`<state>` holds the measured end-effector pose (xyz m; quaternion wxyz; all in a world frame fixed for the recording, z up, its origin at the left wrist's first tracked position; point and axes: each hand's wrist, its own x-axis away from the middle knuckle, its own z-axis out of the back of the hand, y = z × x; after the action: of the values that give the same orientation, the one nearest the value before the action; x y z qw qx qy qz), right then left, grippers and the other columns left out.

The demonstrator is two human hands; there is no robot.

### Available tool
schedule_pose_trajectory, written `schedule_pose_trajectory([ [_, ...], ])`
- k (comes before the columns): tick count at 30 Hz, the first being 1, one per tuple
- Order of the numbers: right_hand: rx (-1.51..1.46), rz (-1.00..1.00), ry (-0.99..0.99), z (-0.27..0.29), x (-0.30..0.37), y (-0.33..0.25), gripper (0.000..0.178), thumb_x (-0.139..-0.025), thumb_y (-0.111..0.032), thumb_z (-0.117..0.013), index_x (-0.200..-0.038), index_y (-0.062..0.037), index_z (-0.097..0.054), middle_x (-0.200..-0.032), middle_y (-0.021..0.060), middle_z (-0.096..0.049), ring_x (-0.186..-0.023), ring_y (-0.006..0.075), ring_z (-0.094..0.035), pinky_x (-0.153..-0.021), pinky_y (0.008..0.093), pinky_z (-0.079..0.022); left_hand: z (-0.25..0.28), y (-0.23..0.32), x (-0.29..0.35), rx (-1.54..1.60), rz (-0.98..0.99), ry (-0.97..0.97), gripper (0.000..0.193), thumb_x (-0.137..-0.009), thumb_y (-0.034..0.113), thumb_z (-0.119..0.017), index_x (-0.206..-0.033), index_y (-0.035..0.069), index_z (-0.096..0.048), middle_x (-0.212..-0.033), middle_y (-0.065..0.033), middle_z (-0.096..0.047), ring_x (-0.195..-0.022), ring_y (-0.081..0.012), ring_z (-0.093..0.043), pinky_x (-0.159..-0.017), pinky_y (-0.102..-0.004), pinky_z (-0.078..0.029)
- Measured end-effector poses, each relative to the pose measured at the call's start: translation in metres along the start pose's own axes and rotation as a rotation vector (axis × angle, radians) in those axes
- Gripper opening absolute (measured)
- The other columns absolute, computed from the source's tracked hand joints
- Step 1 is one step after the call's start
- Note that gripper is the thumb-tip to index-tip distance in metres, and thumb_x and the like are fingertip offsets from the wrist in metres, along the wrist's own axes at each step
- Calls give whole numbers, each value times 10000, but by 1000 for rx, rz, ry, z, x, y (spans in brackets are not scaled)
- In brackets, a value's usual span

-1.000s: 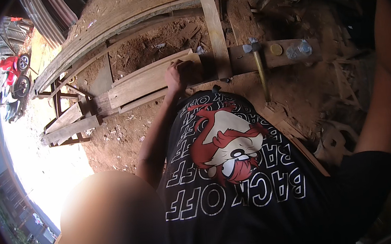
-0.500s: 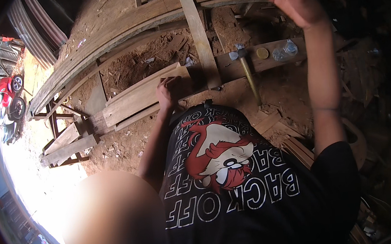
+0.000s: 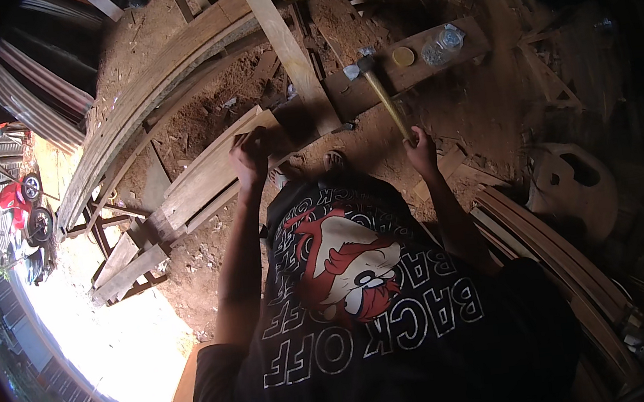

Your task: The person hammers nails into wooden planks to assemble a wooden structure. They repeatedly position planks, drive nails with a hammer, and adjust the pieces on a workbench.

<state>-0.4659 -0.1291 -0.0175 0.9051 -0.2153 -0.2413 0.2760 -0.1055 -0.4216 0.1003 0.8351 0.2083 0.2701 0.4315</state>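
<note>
My right hand (image 3: 420, 153) is closed round the lower end of a hammer's yellowish handle (image 3: 386, 104). The hammer's head (image 3: 366, 64) rests at the bench plank (image 3: 469, 35), next to a small whitish scrap (image 3: 352, 72). Over the near end of some joined wooden boards (image 3: 208, 166), my left hand (image 3: 250, 158) is held up with its fingers curled in. What those fingers hold, if anything, is too small to make out. A round yellow-lidded container (image 3: 402, 56) and a clear plastic package (image 3: 443, 45) lie right of the hammer head.
A long thick beam (image 3: 167, 68) runs along the far side, crossed by a pale plank (image 3: 282, 40). Sawdust and offcuts cover the ground. Stacked long boards (image 3: 564, 262) and a cream plastic chair (image 3: 572, 186) stand at right. A red motorcycle (image 3: 19, 197) is outside at left.
My right hand has come down from its raised, open position and now grips the hammer's handle. My left hand has lifted off the boards' end. The whole view has shifted and turned somewhat.
</note>
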Motion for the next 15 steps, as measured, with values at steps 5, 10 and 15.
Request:
schedule_pose_trajectory([
  [5,-17,16,-26,2,-8,-2,588,-991,-289,-769,-1509,-86,-577,-1259,157,-720,-1109,312,-711,-980,447,-552,-2,0,0,-26,-24,0,129,-934,153,-750,-1037,112,-815,-917,-133,-779,-878,-356,-720,-818,-439,-568],
  [10,-52,5,-48,12,-21,-14,566,-995,-264,-762,-1497,-72,-584,-1154,117,-750,-1041,262,-730,-939,415,-563,-7,2,3,-12,5,46,161,-943,144,-727,-1067,90,-814,-992,-160,-781,-937,-357,-728,-831,-437,-571],
  [15,-346,-5,-113,21,-36,-20,558,-998,-273,-737,-1487,-55,-578,-1149,128,-764,-1026,272,-747,-915,408,-580,-11,2,6,-13,3,92,182,-943,130,-705,-1076,66,-811,-994,-160,-784,-960,-351,-736,-845,-431,-574],
])
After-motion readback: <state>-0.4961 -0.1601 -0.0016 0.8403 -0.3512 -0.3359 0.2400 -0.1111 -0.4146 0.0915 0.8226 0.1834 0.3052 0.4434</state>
